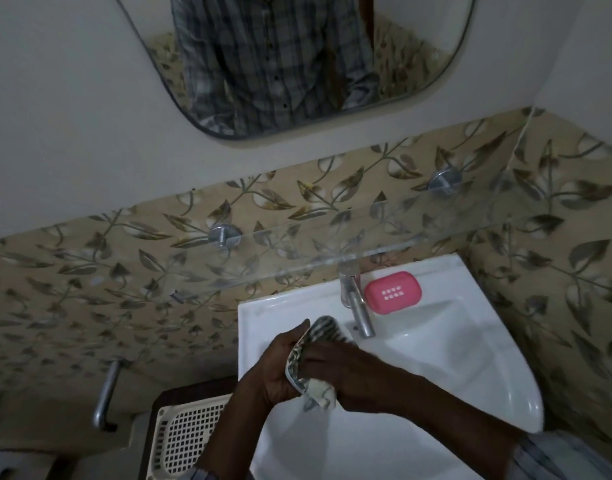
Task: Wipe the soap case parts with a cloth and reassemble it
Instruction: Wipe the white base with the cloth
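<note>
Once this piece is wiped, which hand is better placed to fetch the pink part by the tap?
Probably the right hand. The pink part sits on the sink ledge to the right of the tap, on that hand's side. The left hand grips the striped piece and would have to cross over.

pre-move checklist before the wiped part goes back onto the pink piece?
1. Part in hand: ok. The left hand holds a patterned soap case part over the sink.
2. Cloth on part: ok. The right hand presses a cloth against it.
3. Wipe finished: cannot tell. The hands cover much of the part.
4. Mating piece reachable: ok. The pink soap case part lies on the sink ledge right of the tap, nothing on it.
5. Tap off: ok. No water stream visible.
6. Pink part wiped: cannot tell.
</note>
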